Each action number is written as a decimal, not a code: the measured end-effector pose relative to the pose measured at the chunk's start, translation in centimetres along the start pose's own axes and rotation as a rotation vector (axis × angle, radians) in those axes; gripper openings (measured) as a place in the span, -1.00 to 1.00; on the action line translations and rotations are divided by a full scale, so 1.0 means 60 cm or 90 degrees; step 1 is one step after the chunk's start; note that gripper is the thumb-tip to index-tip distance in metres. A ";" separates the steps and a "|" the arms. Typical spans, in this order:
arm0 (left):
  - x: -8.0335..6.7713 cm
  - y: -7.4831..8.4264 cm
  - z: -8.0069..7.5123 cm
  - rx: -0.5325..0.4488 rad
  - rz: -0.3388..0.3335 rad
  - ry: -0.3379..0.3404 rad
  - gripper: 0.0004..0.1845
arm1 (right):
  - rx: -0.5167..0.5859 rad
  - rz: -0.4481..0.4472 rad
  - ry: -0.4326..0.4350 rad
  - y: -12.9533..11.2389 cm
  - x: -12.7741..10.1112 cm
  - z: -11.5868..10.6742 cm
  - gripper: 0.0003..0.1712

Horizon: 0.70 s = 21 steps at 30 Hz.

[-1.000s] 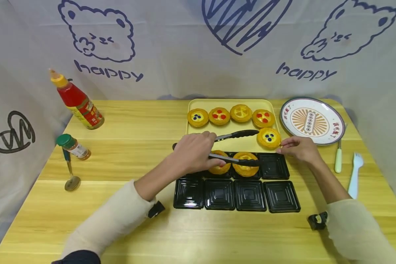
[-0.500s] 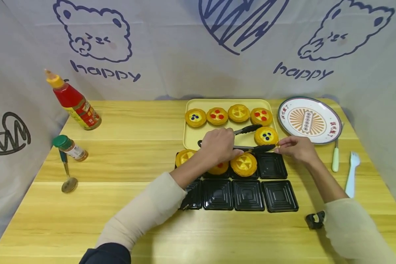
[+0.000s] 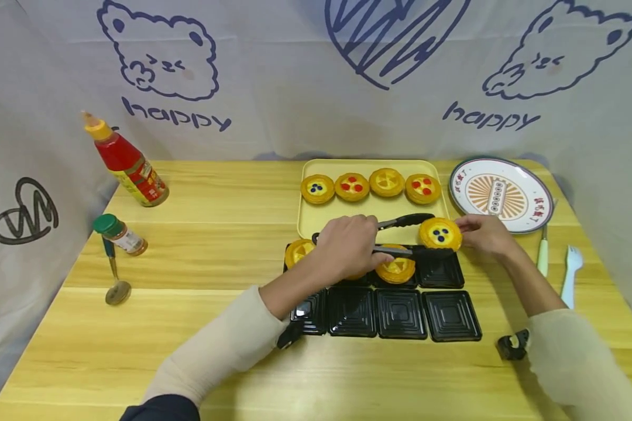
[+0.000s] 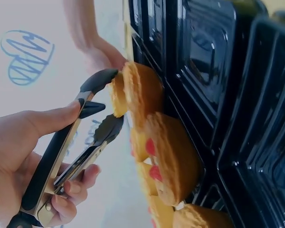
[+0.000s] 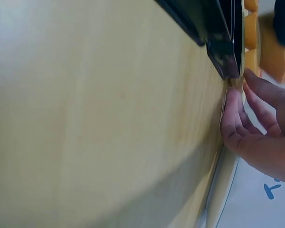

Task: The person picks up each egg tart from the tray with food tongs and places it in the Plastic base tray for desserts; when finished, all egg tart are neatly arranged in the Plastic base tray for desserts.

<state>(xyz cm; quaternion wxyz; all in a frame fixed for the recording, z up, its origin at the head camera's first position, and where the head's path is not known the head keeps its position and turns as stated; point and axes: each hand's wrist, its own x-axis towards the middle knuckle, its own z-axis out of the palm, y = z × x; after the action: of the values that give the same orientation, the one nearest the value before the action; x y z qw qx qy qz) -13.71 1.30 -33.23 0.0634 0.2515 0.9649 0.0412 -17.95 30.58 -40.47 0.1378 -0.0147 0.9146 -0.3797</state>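
Spreading beneath everything, table [image 3: 216, 362]: carried it all on pale wood.
Black box [image 3: 399, 316]: lay on the near side of the tray, in two rows of four; showed three filled tarts [image 3: 396, 270] in the far row, the middle one mostly behind the left wrist.
Yellow tray [image 3: 342, 221]: bore four more tarts [image 3: 387, 182] along its back.
Tongs [image 3: 395, 251]: ran left to right, long axis pointing at the blueberry tart, tips spread about as wide as it.
Left hand [image 3: 350, 245]: held the tongs, thumb on one arm, fingers curled round the other; lay farther from the tart.
Right hand [image 3: 484, 233]: lay nearer, just beside the tart's right rim; seemed to pinch the tray's near right corner.
Last square cup [image 3: 439, 270]: sat just on the near side of the tart.
Blueberry tart [image 3: 440, 234]: lay between the tips, seemingly caught and raised; impossible to tell how firmly. Looked round, golden, ridged, yellow-filled.
Blueberries [image 3: 441, 238]: clustered in three, dark blue, at its middle.
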 end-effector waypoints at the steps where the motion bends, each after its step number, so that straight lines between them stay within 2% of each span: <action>1: -0.006 0.002 -0.002 -0.001 0.008 -0.007 -0.46 | -0.010 0.000 -0.007 -0.001 0.002 -0.003 -0.60; 5: -0.019 0.007 -0.001 0.005 0.038 -0.030 -0.47 | -0.010 0.025 -0.032 -0.002 0.007 -0.011 -0.59; 11: -0.025 0.011 0.006 0.032 0.063 -0.048 -0.48 | -0.017 0.024 -0.022 -0.005 0.007 -0.010 -0.50; 16: -0.028 0.012 0.005 0.034 0.061 -0.046 -0.47 | -0.031 0.014 -0.010 -0.007 0.009 -0.008 -0.51; 21: -0.037 -0.002 -0.009 -0.011 0.045 -0.042 -0.45 | -0.049 0.008 -0.008 -0.009 0.008 -0.007 -0.51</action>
<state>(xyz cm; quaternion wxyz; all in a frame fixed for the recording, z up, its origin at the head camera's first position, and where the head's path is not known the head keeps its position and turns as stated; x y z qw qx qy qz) -11.94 0.07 -32.50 0.0961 0.2865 0.9523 0.0432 -18.56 30.41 -39.92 0.1448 -0.0169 0.9278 -0.3435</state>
